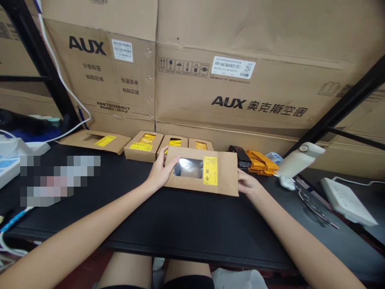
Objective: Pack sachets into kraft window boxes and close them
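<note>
A kraft paper box (227,172) with a clear window and a yellow label is held up over the black table, its broad face toward me. My left hand (161,170) grips its left end, thumb on the front and fingers behind. At the right end, my right hand (248,182) has its fingers partly hidden behind the open-looking flap. Behind it stand three similar boxes, the leftmost box (134,155) showing yellow packets through its window. Further left lies a flatter kraft box (81,138) with a yellow label.
Orange packets (261,161) and a black packet (242,156) lie at the back right. Beside them are a white bottle (302,160), a small white case (287,183), glasses (313,206) and a power strip (347,200). Large cartons (186,96) stand behind the table (186,224).
</note>
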The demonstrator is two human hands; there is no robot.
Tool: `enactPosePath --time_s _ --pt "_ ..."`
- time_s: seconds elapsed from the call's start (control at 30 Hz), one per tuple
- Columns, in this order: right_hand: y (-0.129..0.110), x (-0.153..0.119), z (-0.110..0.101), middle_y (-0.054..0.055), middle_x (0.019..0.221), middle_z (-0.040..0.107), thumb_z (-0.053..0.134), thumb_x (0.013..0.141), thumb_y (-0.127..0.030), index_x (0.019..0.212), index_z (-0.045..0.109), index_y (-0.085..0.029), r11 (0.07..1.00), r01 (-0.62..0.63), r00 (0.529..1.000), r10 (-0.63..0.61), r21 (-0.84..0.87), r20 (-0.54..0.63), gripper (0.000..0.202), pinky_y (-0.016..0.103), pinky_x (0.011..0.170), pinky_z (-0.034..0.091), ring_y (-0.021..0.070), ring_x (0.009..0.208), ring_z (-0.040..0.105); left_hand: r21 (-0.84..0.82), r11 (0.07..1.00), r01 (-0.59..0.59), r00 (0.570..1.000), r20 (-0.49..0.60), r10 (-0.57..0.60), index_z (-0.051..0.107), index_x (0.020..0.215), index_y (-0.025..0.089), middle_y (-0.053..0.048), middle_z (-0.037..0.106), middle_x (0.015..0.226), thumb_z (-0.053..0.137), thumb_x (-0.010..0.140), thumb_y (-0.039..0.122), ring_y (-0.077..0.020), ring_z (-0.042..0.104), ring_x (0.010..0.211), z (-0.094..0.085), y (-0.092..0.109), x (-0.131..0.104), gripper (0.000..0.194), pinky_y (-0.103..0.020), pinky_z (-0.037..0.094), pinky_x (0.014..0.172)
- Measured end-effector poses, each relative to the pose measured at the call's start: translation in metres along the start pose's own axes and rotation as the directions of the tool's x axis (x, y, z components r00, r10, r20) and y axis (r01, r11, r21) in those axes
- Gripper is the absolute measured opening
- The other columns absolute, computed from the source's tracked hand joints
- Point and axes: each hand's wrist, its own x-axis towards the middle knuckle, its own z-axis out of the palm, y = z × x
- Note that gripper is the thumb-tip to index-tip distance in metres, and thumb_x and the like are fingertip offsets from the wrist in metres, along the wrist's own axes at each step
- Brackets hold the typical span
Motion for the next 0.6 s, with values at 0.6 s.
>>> enactPosePath --time_s 0.6 --pt "0.000 0.002 0.014 0.002 0.103 0.071 0.074 0.056 -0.014 0.102 0.064 -0.023 0.997 -0.012 0.999 0.015 0.078 -0.042 0.048 0.032 0.086 0.053 0.0178 0.090 0.068 -0.001 1.000 0.030 1.000 -0.008 -0.030 0.045 0.125 0.020 -0.008 0.063 0.118 0.057 0.081 0.044 -0.0241 0.056 0.116 -0.003 0.005 0.001 0.052 -0.037 0.042 0.099"
